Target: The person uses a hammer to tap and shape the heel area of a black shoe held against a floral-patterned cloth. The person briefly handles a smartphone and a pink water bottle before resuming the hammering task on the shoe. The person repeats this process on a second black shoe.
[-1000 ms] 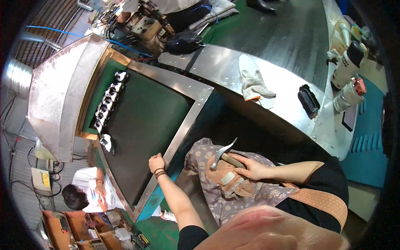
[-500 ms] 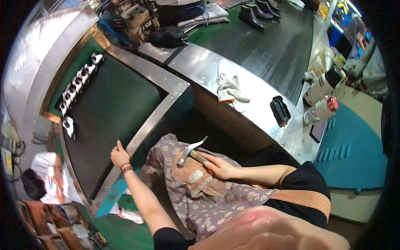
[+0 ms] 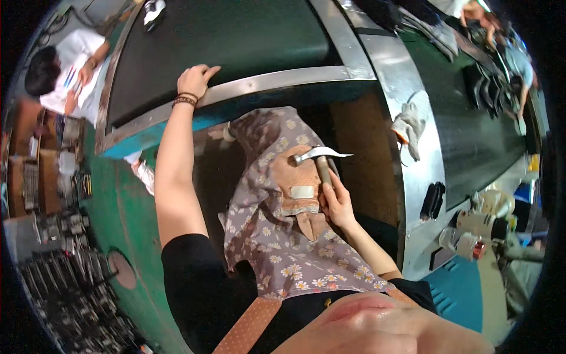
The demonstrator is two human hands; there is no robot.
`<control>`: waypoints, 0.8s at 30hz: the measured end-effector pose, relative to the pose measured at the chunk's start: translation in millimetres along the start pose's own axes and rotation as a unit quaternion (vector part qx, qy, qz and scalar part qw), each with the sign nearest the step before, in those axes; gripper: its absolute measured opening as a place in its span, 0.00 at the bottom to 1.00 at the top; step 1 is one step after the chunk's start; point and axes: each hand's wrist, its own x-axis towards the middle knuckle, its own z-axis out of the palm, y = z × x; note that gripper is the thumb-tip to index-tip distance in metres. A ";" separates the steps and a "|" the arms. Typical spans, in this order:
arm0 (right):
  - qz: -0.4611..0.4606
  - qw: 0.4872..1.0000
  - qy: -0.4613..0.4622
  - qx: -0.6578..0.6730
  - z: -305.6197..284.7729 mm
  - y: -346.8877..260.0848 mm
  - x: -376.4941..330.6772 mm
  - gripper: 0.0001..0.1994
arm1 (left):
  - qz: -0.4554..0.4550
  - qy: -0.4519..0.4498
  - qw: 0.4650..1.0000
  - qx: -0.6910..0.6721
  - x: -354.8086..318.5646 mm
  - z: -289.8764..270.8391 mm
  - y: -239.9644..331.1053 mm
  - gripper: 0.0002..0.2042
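My right hand is closed round the handle of a hammer, held in front of my apron with its metal head up. The head has a blunt face on one side and a long curved, pointed end on the other. My left arm reaches forward, and my left hand rests at the metal rim of a dark conveyor belt. Its fingers are bent under and partly hidden, with the thumb sticking out to the right; nothing shows in it. A flowered apron with a tan pocket covers my lap.
A black-and-white shoe lies on the belt's far left. Gloves, a black case and bottles stand along the metal ledge at right. Dark shoes lie on another belt. A person sits at left; others are far right.
My view has swung to the left, so the belt and ledge appear shifted and turned. The hammer stays in my right hand, its handle now more upright. My left hand stays by the rim.
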 end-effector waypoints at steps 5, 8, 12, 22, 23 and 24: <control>-0.006 0.999 -0.009 -0.031 -1.7 -3.2 2.6 0.25 | -0.020 0.043 0.997 0.061 -10.7 -6.9 -15.6 0.21; -0.005 1.000 -0.017 -0.020 -3.6 0.0 5.1 0.24 | -0.050 0.053 0.993 0.094 -15.6 -12.4 -39.2 0.21; 0.014 1.000 -0.021 -0.014 -5.0 -5.1 3.5 0.24 | -0.127 0.087 0.985 0.076 -32.0 -8.4 -53.2 0.22; -0.002 1.000 -0.015 -0.020 -4.7 4.4 7.1 0.24 | 0.061 0.270 0.959 0.053 -102.9 42.7 -20.0 0.21; -0.013 0.999 -0.019 -0.023 -5.8 5.7 7.8 0.24 | 0.076 0.257 0.961 0.063 -112.7 48.6 -7.7 0.24; -0.024 0.999 -0.025 -0.025 -6.3 7.3 8.8 0.24 | 0.073 0.252 0.964 0.042 -122.3 54.1 1.2 0.25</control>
